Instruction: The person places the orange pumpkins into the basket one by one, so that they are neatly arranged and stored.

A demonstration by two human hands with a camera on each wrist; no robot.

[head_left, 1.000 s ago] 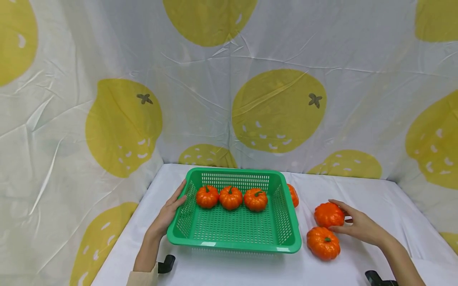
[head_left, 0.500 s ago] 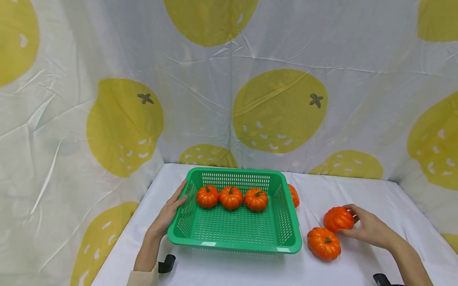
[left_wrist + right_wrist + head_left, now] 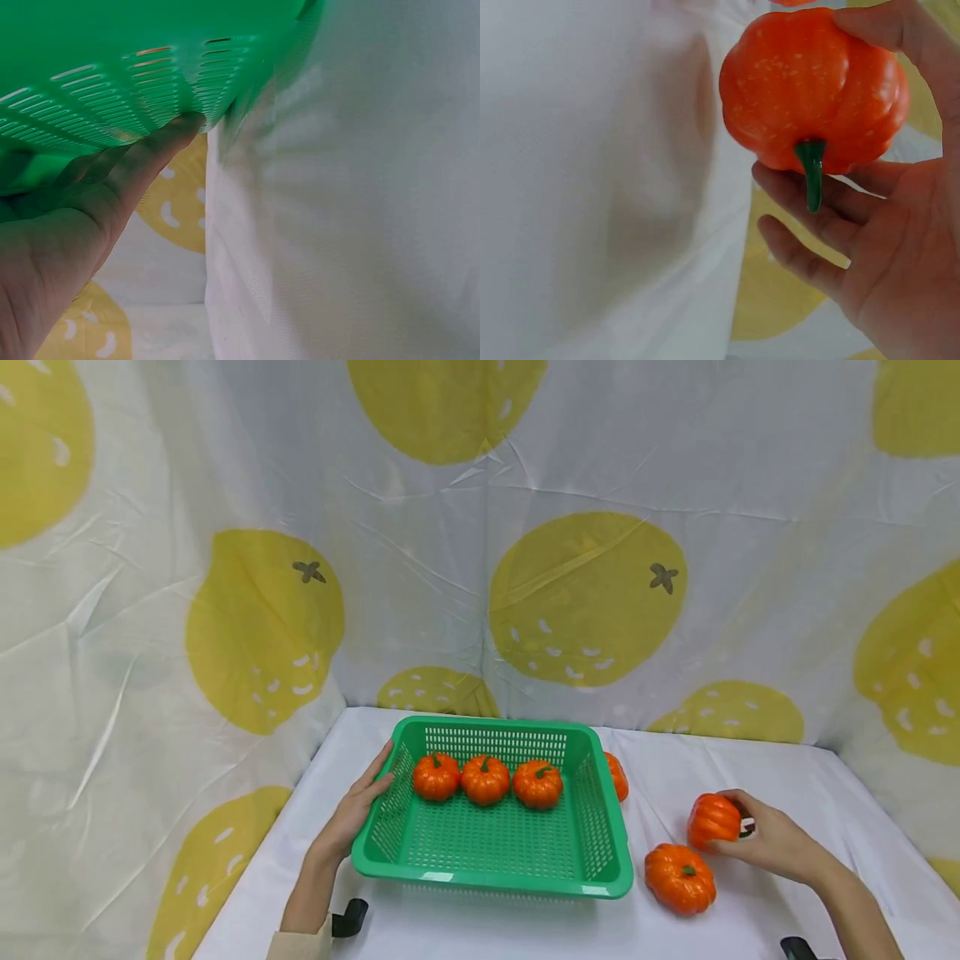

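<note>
In the head view, my right hand [image 3: 776, 839] pinches a small orange pumpkin [image 3: 712, 821] between thumb and fingers. Seen from the right wrist, this pumpkin [image 3: 814, 90] is tipped with its green stem [image 3: 811, 172] toward the palm, and the ring and little fingers lie loose below it. A second pumpkin [image 3: 680, 878] sits on the white cloth just in front of the held one, stem up. My left hand [image 3: 351, 814] rests along the left side of a green plastic basket [image 3: 491, 881], its fingers [image 3: 154, 154] extended against the slotted outer wall.
Inside the basket, three pumpkins [image 3: 485, 779] stand in a row near the back wall. Another pumpkin [image 3: 617, 777] sits behind the basket's right side, partly hidden. A lemon-print curtain [image 3: 420, 585] hangs around the white-covered table [image 3: 787, 777].
My right hand has drawn the pumpkin slightly right and toward me, turning its top toward the palm. My left hand and the basket stay in place.
</note>
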